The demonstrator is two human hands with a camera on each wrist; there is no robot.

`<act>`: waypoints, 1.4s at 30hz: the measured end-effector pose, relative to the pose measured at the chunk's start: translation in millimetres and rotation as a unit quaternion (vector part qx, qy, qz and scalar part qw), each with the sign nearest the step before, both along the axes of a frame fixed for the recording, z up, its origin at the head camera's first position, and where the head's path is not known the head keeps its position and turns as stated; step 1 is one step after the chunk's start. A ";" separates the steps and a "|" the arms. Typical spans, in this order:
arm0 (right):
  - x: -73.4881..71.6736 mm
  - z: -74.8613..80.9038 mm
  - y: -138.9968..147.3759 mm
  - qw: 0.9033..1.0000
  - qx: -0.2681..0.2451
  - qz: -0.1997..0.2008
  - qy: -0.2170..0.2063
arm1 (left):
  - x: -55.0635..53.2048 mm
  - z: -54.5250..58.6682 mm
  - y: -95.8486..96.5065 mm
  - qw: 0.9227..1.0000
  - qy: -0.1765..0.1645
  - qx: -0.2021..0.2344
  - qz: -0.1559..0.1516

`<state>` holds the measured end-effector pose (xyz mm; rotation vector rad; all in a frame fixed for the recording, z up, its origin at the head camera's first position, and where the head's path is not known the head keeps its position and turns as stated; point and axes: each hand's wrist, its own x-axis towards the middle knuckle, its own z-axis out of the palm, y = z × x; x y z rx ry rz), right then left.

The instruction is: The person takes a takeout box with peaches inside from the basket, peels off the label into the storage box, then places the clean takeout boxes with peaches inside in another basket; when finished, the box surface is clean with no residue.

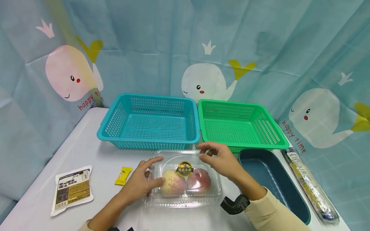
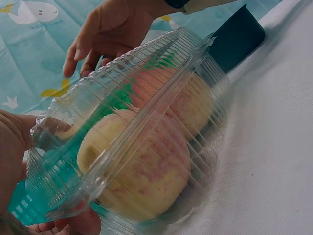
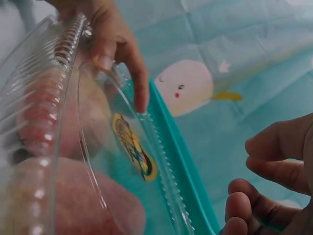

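Note:
A clear plastic clamshell box point(image 1: 188, 201) sits on the table in front of me, its lid down over two peaches. One peach point(image 1: 171, 187) is yellow with pink blotches; the other point(image 1: 202, 183) looks redder. A dark round sticker point(image 1: 185, 169) marks the lid. My left hand point(image 1: 140, 181) grips the box's left side, thumb over the lid and fingers at the edge. Above the far right corner hovers my right hand point(image 1: 218, 158), fingers loosely curled and holding nothing; the right wrist view shows this hand point(image 3: 274, 181) apart from the lid.
Behind the box stand a blue basket point(image 1: 156, 141) and a green basket point(image 1: 242, 144). A dark teal bin point(image 1: 277, 179) and a long wrapped packet point(image 1: 312, 189) lie to the right. On the left are a small yellow packet point(image 1: 123, 175) and a flat food pouch point(image 1: 72, 189).

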<state>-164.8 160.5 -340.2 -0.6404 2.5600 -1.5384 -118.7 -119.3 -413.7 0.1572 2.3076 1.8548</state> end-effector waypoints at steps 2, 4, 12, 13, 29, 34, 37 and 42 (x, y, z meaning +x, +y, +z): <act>-3.9 -1.1 -6.0 1.000 0.009 0.022 0.000 | -0.1 0.0 0.2 1.000 0.001 -0.001 -0.001; -7.6 -2.3 -12.1 0.999 0.022 0.040 -0.002 | -0.2 0.0 0.4 1.000 0.003 -0.003 -0.001; -14.5 -9.8 -27.2 0.995 0.070 0.062 -0.023 | -0.1 -0.8 1.9 1.000 0.000 -0.009 -0.002; -14.5 -10.7 -28.1 0.995 0.073 0.065 -0.026 | 0.0 -1.0 1.9 1.000 -0.001 -0.008 -0.003; -15.3 -16.5 -44.7 0.982 0.183 0.043 0.022 | 1.0 -2.7 1.2 1.000 -0.007 0.002 -0.003; -15.8 -19.5 -47.6 0.976 0.212 0.038 0.035 | 1.4 -2.0 0.6 1.000 -0.006 0.001 -0.002; -14.8 -21.7 -48.7 0.975 0.214 0.036 0.052 | 0.8 -2.3 0.2 1.000 0.003 -0.004 -0.002; -12.1 -25.4 -49.1 0.978 0.200 0.022 0.053 | -0.2 -4.0 0.0 1.000 0.011 -0.002 -0.004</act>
